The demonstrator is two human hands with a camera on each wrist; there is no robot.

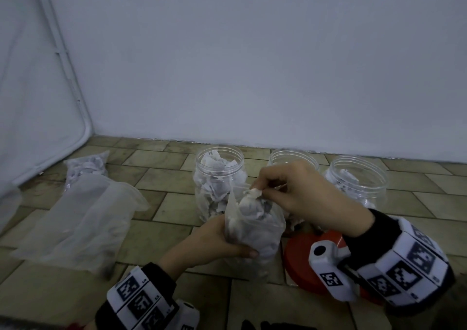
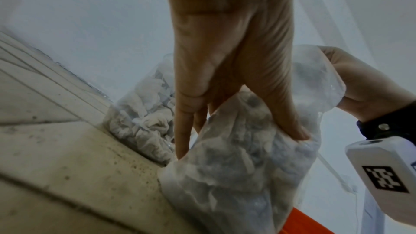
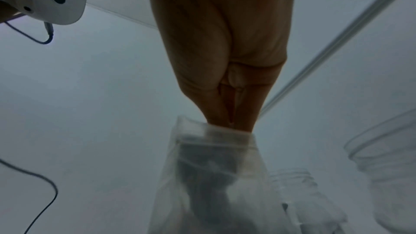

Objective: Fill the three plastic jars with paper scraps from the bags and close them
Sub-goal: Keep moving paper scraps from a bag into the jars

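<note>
From the head view, my left hand grips a clear bag of scraps upright on the floor, fingers curled round its side. My right hand pinches a paper scrap at the bag's mouth. Behind stand three open jars: the left jar looks nearly full, the middle jar is mostly hidden by my hand, the right jar holds only a little. An orange lid lies by my right wrist, so no jar is closed yet. A flat bag and another bag with scraps in it lie to the left.

From the left wrist, my fingers press into the bag's bulging side.

From the right wrist, my fingers sit together, dipping into the bag's mouth.

I judge filling is partway done.
</note>
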